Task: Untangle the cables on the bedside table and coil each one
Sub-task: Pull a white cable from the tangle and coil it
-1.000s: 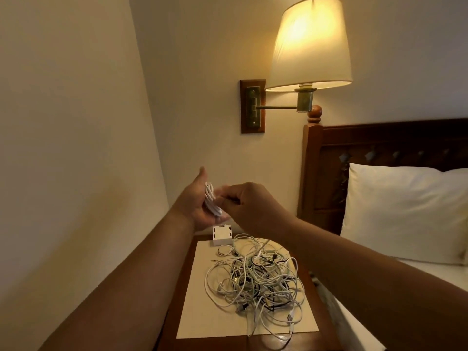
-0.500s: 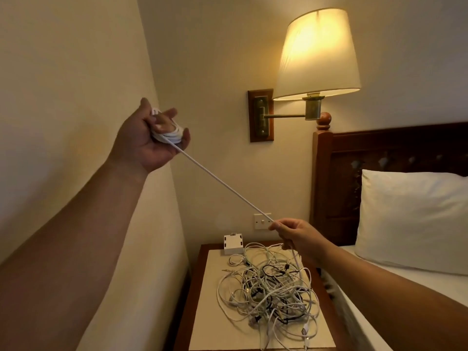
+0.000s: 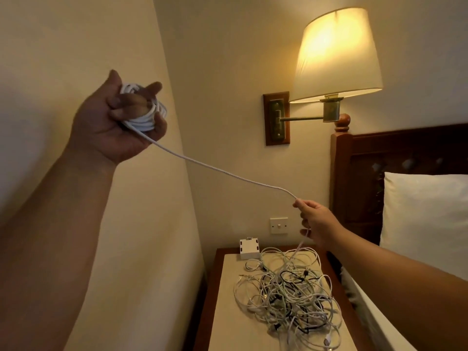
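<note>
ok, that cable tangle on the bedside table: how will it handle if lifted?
Probably floppy: the cable tangle lies in thin, loose loops. Likely light, yet strands cross, so lifting one may drag others. The white cable between left hand and right hand bows slightly, so it probably won't hold shape.

Glossy wooden headboard (image 3: 395, 153), braided cable (image 3: 215, 168)

Left hand (image 3: 114, 117): raised toward 10 o'clock, forearm reaching up from 7 o'clock, fingers curled round wound white cable (image 3: 143, 121). Right hand (image 3: 315, 221): lower, toward 4 o'clock, forearm entering from 4 o'clock, thumb and fingertips pinching same cable.
</note>
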